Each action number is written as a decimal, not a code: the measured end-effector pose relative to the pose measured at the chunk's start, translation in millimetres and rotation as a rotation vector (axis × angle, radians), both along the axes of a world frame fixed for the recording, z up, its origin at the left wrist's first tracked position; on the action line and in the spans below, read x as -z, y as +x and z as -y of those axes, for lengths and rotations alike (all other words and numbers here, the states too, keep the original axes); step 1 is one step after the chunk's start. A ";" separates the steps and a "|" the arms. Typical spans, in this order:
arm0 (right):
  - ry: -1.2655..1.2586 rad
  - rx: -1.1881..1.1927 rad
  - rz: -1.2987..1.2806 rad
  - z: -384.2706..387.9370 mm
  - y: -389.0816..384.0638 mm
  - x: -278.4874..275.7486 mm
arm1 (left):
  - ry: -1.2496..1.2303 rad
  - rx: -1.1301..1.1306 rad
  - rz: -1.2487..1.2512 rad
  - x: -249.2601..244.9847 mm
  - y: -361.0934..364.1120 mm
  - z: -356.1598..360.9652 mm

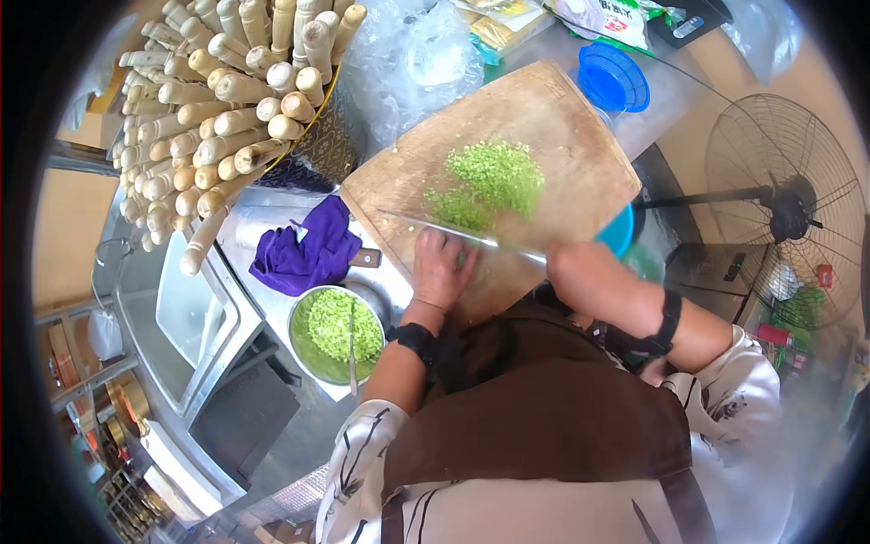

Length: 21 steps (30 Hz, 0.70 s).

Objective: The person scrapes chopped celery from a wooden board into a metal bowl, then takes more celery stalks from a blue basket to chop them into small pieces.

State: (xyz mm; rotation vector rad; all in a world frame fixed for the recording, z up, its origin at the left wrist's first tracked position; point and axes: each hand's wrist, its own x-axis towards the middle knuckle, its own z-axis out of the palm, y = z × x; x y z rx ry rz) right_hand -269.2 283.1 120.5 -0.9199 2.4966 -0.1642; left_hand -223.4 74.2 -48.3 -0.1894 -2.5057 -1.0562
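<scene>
My right hand point(573, 269) is wrapped round the handle of a long kitchen knife point(489, 242). Its blade points left across the wooden cutting board point(580, 154). Close to the near side of the blade, my left hand point(441, 268) rests with bent fingers; whatever lies under the fingertips is hidden. Beyond the blade sits a loose heap of finely chopped green vegetable point(494, 177). Left of my left forearm stands a metal bowl point(317, 364) of similar chopped green pieces, with a spoon point(352, 349) standing in it.
A purple cloth point(313, 247) lies beside the board's left corner. Many turned wooden sticks point(231, 118) fill a tall container at upper left. Plastic bags point(408, 63) and a blue basket point(614, 79) sit behind the board. A fan point(788, 208) stands at right.
</scene>
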 end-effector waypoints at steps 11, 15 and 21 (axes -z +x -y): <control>-0.213 0.006 -0.099 10.2 -7.9 55.3 | -0.006 -0.024 -0.052 -1.2 1.0 0.5; -0.068 0.016 -0.045 2.8 1.5 6.2 | -0.024 -0.036 -0.025 0.8 3.3 0.0; -0.025 0.001 -0.001 17.3 -1.8 33.8 | -0.009 -0.024 0.024 6.1 6.8 0.8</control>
